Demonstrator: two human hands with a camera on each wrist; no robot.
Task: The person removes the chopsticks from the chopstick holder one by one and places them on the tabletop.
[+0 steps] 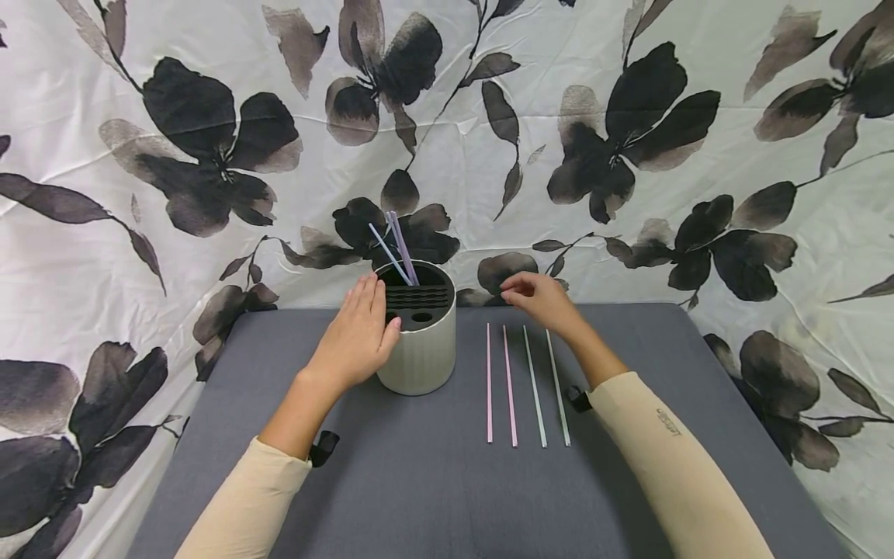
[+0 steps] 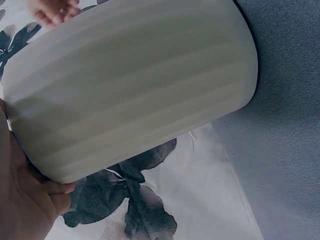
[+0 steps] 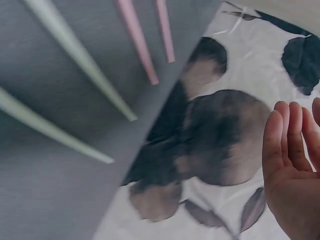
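A cream ribbed round holder [image 1: 422, 359] with a black slotted insert stands at the back of the table, its ribbed wall [image 2: 130, 90] filling the left wrist view. Along its left side rests my left hand [image 1: 355, 330], fingers straight against the rim and thumb at the front. Purple straws [image 1: 403, 248] and a light blue straw [image 1: 389, 253] lean in the rear compartment. My right hand [image 1: 543, 301] hovers beyond the far ends of two pink straws [image 1: 509, 388] and two pale green straws [image 1: 535, 388]. Its fingers are loosely bent, holding nothing.
The pink and green straws lie side by side, apart, on the grey table [image 1: 419, 481], right of the holder. A floral cloth [image 1: 489, 178] hangs close behind the table's back edge. Dark wrist straps [image 1: 324, 448] show on both arms.
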